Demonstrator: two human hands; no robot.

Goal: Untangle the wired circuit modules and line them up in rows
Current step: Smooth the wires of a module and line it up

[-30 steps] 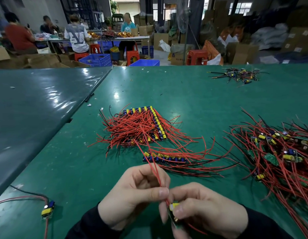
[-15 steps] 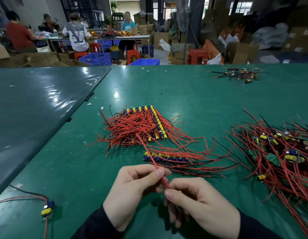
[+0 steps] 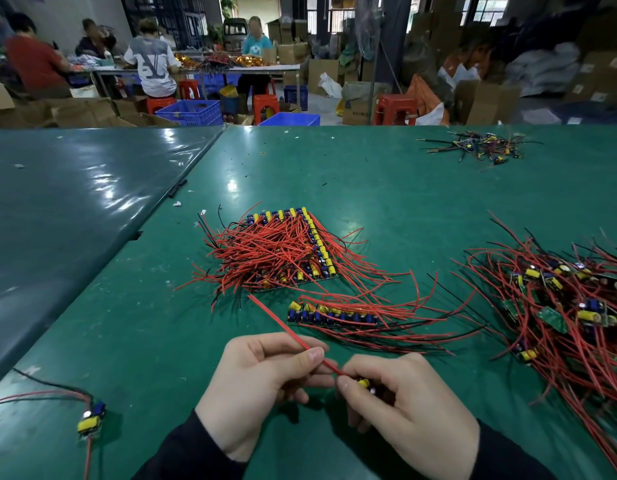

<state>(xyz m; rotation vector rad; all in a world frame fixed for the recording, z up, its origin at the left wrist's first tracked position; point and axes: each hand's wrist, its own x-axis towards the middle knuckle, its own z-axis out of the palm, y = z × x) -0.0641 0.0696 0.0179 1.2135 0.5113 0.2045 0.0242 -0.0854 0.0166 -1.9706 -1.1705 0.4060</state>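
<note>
At the near left corner of the green table (image 3: 154, 341), a single module (image 3: 91, 418) with a blue and a yellow part lies by itself, its red and black wires running off the left edge. Beyond it, toward the middle of the table, a stack of lined-up modules (image 3: 289, 251) rests under a fan of red wires, with yellow and blue components forming tidy edges along its far and right sides. Just in front of that stack sits a short row of modules (image 3: 331, 315), their wires trailing to the right. Nearer the camera, the left hand (image 3: 262, 386) pinches a red wire (image 3: 289, 330) between thumb and forefinger; the wire runs up and to the left, ending in the air near the stack. Touching it on the right, the right hand (image 3: 407, 407) grips a small module (image 3: 364, 382) in its curled fingers, only a yellow part peeking out. Farther right, a large tangled pile of modules (image 3: 559, 306) and red wires spreads to the table's edge. Far back on the right lies a smaller, darker tangle (image 3: 480, 147).
</note>
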